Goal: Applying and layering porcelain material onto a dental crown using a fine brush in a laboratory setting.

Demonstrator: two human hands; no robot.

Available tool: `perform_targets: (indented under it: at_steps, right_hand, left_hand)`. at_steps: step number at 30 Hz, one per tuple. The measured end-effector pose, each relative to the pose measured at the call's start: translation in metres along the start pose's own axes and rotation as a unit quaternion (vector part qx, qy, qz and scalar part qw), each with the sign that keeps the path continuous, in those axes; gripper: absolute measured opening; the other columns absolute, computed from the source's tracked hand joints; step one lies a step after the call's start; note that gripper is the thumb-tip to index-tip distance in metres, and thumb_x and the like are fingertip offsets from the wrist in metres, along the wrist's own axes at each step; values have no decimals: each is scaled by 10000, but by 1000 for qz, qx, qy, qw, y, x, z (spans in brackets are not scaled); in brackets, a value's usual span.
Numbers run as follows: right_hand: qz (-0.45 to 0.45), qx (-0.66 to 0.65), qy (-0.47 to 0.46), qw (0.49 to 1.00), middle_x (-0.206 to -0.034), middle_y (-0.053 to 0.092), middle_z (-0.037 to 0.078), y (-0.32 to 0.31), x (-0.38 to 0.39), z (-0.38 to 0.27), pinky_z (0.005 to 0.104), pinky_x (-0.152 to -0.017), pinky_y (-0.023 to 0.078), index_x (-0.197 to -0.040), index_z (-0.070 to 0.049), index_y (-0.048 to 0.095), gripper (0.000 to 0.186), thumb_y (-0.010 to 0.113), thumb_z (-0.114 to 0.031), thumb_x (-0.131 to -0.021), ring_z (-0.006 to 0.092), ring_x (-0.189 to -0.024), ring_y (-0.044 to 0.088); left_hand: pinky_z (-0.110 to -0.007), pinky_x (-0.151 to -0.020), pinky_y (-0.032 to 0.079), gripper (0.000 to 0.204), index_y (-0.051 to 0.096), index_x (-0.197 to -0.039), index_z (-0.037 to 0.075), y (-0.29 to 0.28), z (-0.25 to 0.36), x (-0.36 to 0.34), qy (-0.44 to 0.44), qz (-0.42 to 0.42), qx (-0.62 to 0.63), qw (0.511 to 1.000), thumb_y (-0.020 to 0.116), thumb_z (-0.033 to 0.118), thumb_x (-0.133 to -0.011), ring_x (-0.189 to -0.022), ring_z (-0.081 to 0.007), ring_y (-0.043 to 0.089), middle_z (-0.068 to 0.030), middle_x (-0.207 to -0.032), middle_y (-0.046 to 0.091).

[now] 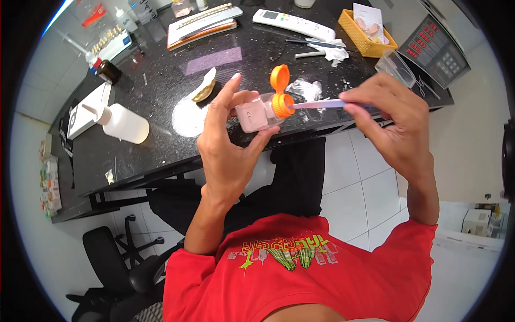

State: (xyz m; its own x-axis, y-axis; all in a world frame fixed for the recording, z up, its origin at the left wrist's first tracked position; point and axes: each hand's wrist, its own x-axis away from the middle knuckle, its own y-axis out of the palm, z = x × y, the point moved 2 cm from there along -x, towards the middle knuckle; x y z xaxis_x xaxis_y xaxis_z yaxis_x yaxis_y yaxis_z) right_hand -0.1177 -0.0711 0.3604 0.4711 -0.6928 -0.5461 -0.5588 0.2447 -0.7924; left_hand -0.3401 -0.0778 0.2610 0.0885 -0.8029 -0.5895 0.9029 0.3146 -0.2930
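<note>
My left hand (pixel 222 145) grips a small clear bottle (pixel 249 119) of pink powder, tipped sideways above the table's front edge. Its orange flip cap (pixel 279 79) stands raised, with the mouth facing right. Between the thumb and fingers of my right hand (pixel 399 121) is a thin pale purple stick (pixel 322 104); its far tip reaches the bottle's mouth, and how deep it goes is hidden. Behind the bottle, a cream curved piece (pixel 205 88) lies beside a round white patch (pixel 188 118) on the black table. Crumpled clear wrap (pixel 306 89) lies behind the stick.
A white squeeze bottle (pixel 126 123) and a brown bottle (pixel 109 72) stand at left. Farther back are a notebook (pixel 198 29) and a white remote control (pixel 292 24). At right are a yellow basket (pixel 390 46), crumpled tissue (pixel 336 53) and a device with a red-digit display (pixel 434 45).
</note>
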Motion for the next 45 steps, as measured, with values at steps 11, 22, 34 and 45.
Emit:
perform_targets:
  at_steps: [11,22,34,45]
  right_hand:
    - [-111,-36,-84,990,-759,557,55,48,-28,-8,354,-569,450,-848,-69,649,105,699,-107,-764,232,-669,586]
    - [-130,-157,51,978,-730,627,70,44,-30,8,285,-524,427,-867,-34,695,108,693,-88,-774,172,-603,583]
    - [-136,-172,96,971,-716,638,46,43,-35,15,240,-481,363,-880,-34,715,117,706,-81,-773,98,-575,534]
    - [-132,-191,118,965,-726,647,36,38,-35,20,218,-483,344,-877,-22,714,123,708,-77,-768,69,-587,526]
  left_hand:
    - [-339,-811,504,855,423,-1359,45,-4,-4,6,17,-1,-25,1000,836,24,-610,-928,-228,617,-104,-1040,654]
    - [-340,-816,509,858,412,-1367,37,-9,-3,4,3,-7,-22,1000,833,23,-619,-937,-237,620,-116,-1045,649]
    - [-338,-822,508,837,425,-1354,38,-15,-6,4,-19,9,-27,999,835,40,-625,-951,-238,631,-112,-1052,653]
    - [-335,-837,512,855,416,-1358,34,-20,-7,5,-29,14,-25,999,841,39,-616,-970,-240,645,-117,-1062,653]
